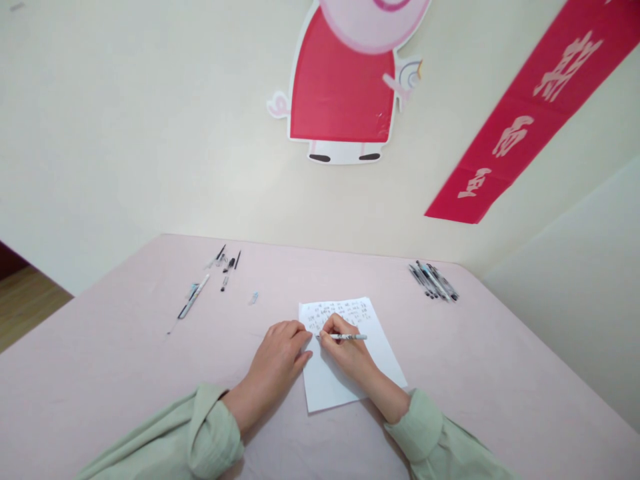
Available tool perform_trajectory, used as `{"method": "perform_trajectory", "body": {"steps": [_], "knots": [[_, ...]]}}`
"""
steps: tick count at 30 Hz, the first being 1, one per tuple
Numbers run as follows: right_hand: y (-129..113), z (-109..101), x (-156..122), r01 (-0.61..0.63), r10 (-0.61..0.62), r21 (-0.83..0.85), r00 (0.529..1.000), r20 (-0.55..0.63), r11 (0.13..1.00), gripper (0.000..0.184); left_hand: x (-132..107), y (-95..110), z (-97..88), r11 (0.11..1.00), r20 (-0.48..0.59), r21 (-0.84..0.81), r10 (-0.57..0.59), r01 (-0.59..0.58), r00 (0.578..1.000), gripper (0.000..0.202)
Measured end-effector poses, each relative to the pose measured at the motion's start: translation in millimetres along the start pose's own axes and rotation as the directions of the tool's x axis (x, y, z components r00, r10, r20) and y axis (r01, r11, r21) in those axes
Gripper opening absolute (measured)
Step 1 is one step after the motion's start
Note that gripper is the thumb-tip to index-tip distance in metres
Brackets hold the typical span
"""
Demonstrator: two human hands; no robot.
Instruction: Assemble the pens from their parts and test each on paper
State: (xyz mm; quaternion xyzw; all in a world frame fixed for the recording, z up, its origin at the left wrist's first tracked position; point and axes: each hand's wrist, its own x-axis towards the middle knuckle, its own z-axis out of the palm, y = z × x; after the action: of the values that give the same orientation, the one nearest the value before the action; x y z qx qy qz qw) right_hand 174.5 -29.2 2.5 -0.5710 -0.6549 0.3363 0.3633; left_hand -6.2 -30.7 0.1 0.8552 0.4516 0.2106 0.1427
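A white sheet of paper [350, 383] lies a little askew on the pink-covered table, with several lines of handwriting across its upper part. My right hand [345, 343] is closed around a slim white pen [354, 337] with dark markings; the pen's tip meets the paper near its left edge, below the written lines. Beside it, my left hand [283, 350] rests flat with its fingers stretched out, the fingertips on the sheet's left edge. Nothing shows in the left hand.
Several pens [434, 281] lie bunched at the back right. Loose pen parts [229, 265], a white pen [194, 297] and a small bluish piece [255, 297] lie at the back left. Behind the table [125, 373] stands a wall with a cartoon cutout [343, 93] and a red banner [525, 107].
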Motion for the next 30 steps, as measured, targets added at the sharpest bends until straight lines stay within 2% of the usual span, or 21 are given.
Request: {"method": "perform_trajectory", "body": {"steps": [12,18,30], "knots": [[2.5,0.0,-0.3,0.014,-0.014,-0.012,1.000,0.009,1.000,0.008,-0.1,3.5,-3.5,1.000,0.013,0.000,-0.004,0.004,1.000,0.022],[-0.4,-1.8,0.3,0.007,-0.006,0.014,0.999,-0.034,1.000,0.009,0.3,0.7,-1.3,1.000,0.006,0.003,0.001,-0.001,1.000,0.021],[-1.2,-2.2,-0.1,0.006,-0.006,-0.015,1.000,-0.007,1.000,0.008,-0.4,1.7,-2.8,1.000,0.009,-0.004,-0.002,0.002,1.000,0.022]]}}
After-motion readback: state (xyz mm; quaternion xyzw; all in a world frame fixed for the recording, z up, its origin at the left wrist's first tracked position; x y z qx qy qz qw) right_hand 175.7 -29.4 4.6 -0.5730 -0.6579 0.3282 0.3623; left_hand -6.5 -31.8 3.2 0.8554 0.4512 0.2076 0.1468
